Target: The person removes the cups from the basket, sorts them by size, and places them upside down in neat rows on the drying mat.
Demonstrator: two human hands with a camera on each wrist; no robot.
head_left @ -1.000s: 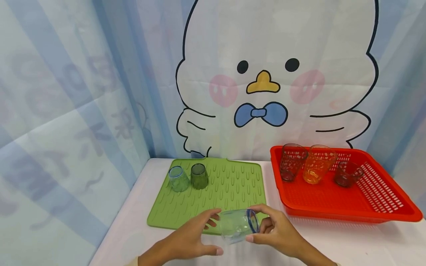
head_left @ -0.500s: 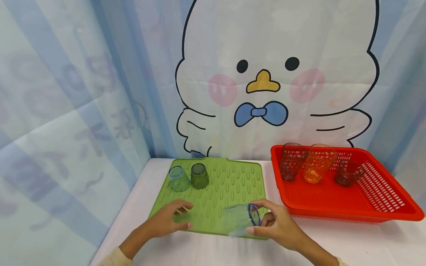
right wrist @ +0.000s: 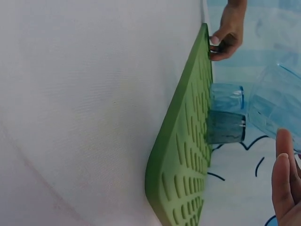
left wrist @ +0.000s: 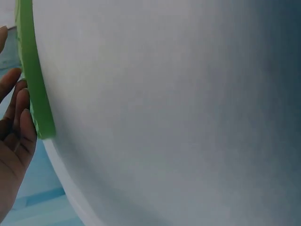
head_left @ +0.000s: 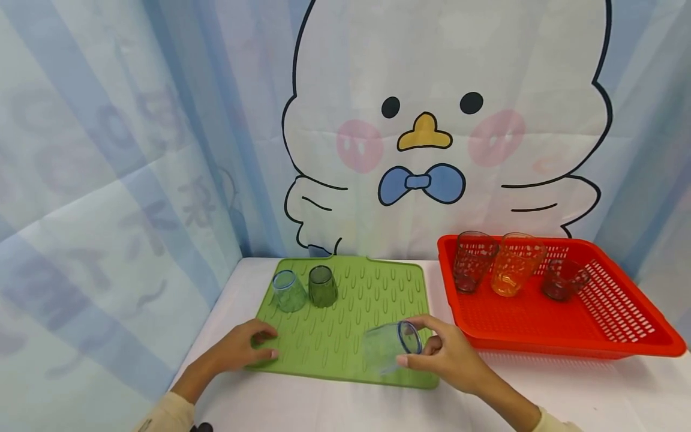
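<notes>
Lying sideways in the air, the clear glass [head_left: 385,348] sits above the near right part of the green mat [head_left: 318,348], and its relation to that flat surface is what any move of it would seem to turn on. Its long axis runs roughly left to right: the blue-rimmed mouth faces right, into the right hand [head_left: 459,363], while the base points left and a little nearer, so the axis lies far closer to level than to upright. The right wrist view shows a gap between glass and mat, the two not touching. Of the two hands only the right has hold of it, pinching the rim between thumb on the near side and fingers on the far side, its palm to the right of the mouth. The left hand [head_left: 243,345] is well apart, at the near left corner of the mat, thumb and fingers parted with no glass between them; whether its fingertips press on the mat's edge I cannot tell. From the clear glass, a pale blue cup [head_left: 290,292] and a dark green cup [head_left: 323,288] stand to the far left on the mat, with bare ridged surface between, and the red basket [head_left: 567,346] lies to the right and farther off on the tabletop [head_left: 335,408]. Setting the glass upright would, I judge, call for a marked turn of the right wrist.
</notes>
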